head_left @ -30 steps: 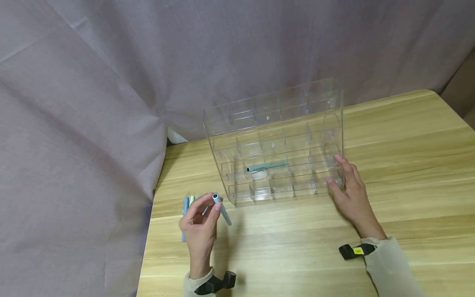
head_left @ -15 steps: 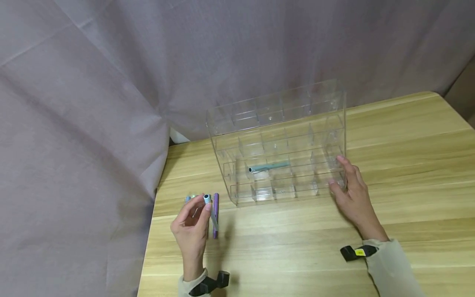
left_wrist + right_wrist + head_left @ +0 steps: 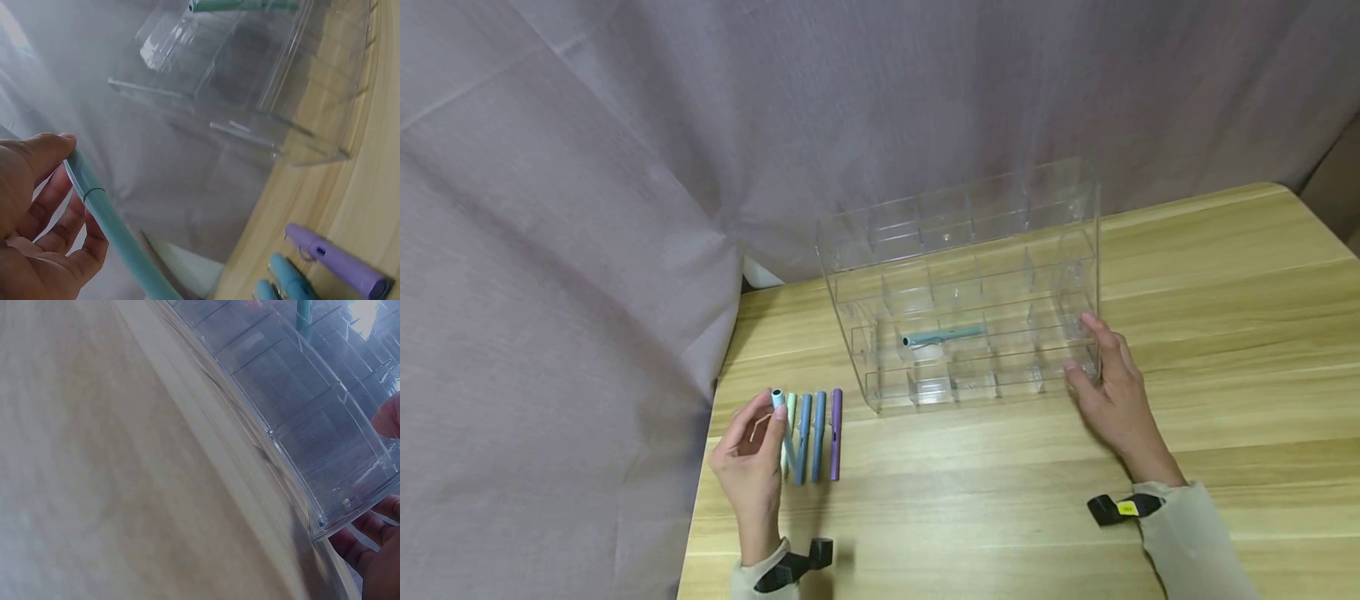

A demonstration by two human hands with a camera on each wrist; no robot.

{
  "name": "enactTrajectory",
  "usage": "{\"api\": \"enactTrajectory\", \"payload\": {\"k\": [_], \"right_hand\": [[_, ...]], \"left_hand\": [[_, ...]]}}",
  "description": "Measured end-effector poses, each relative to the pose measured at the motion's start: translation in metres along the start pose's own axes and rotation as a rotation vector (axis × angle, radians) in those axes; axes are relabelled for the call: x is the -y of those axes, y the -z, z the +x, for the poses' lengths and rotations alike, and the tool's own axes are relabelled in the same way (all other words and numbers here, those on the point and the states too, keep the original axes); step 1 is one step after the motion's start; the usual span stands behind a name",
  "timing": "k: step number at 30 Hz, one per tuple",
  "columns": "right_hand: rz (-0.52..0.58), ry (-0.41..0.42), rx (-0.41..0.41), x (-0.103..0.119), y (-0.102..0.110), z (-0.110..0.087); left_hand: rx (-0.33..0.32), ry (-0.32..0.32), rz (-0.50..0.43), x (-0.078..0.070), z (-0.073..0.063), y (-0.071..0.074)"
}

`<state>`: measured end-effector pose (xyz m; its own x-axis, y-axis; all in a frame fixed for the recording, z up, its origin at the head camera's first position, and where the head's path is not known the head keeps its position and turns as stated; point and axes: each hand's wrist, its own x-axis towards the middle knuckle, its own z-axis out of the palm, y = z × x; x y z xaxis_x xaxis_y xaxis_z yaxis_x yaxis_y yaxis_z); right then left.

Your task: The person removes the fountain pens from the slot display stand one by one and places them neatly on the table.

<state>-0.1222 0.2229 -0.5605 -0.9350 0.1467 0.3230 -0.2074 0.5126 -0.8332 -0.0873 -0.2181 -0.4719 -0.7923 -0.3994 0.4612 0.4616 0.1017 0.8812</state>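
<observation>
Thumb and fingertips of my left hand (image 3: 751, 471) pinch a light blue pen (image 3: 122, 237) near its capped end. It slants downward, above the left part of the table. Right beside it in the head view lie a mint green pen (image 3: 791, 410), two blue pens (image 3: 803, 437) and a purple pen (image 3: 836, 437), side by side in a row. My right hand (image 3: 1112, 404) holds the right end of a clear acrylic organizer (image 3: 973, 385), thumb at the front and fingers curled behind the side wall. A teal pen (image 3: 943, 336) lies across compartments inside the organizer.
The organizer stands at the back of the wooden table (image 3: 1000, 517), divided into rows of small compartments. A grey-mauve curtain (image 3: 625, 250) hangs behind the table and along its left edge.
My left hand has moved left with the light blue pen, away from the organizer and over the pen row, uncovering the purple and blue pens. My right hand stays on the organizer.
</observation>
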Motion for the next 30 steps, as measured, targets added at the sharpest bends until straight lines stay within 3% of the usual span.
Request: {"api": "enactTrajectory", "payload": {"k": [13,23,30], "right_hand": [[-0.010,0.000,0.005,0.000,0.000,0.000],[0.002,0.014,-0.007,-0.001,-0.001,0.000],[0.001,0.016,-0.010,-0.001,-0.001,0.000]], "left_hand": [[-0.035,0.097,0.137,0.017,0.015,0.016],[-0.029,0.081,0.286,0.035,0.027,0.037],[-0.030,0.181,0.340,0.047,0.035,0.049]]}}
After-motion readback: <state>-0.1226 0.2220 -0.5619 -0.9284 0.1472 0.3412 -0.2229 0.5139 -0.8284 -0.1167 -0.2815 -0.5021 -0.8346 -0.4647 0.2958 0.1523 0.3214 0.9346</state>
